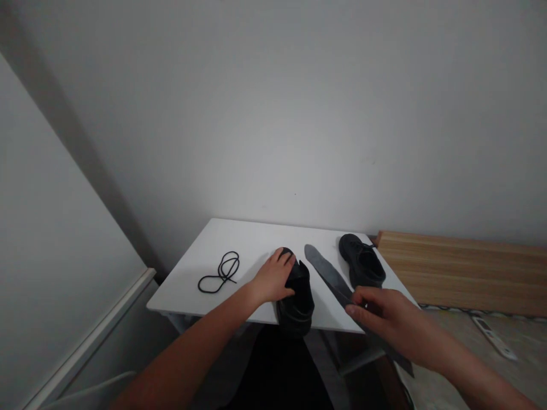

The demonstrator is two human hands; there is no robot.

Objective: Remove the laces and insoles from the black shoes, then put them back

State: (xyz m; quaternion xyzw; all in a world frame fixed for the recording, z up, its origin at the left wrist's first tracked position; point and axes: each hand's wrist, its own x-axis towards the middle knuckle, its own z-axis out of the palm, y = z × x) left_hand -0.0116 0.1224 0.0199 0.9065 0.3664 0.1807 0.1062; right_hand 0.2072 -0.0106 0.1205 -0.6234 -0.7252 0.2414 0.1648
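A black shoe (296, 316) with no lace visible in it stands near the table's front edge, its toe towards the wall. My left hand (273, 278) lies across its left side, fingers over the toe and thumb at the opening, holding it. Between finger and thumb, my right hand (380, 310) pinches a long flat grey strip (327, 270). The strip's far end is rounded like a sock's toe, and its near end hangs past the table edge. Behind my right hand sits a second black shoe (363, 262), laced. Left of my left hand lies a loose black shoelace (222, 274).
The small white table (252, 232) stands against a grey wall. To its right are a wood-grain panel (461, 273) and a white power strip (494, 337) on a pale surface. A white panel with a ledge (143, 279) rises at the left.
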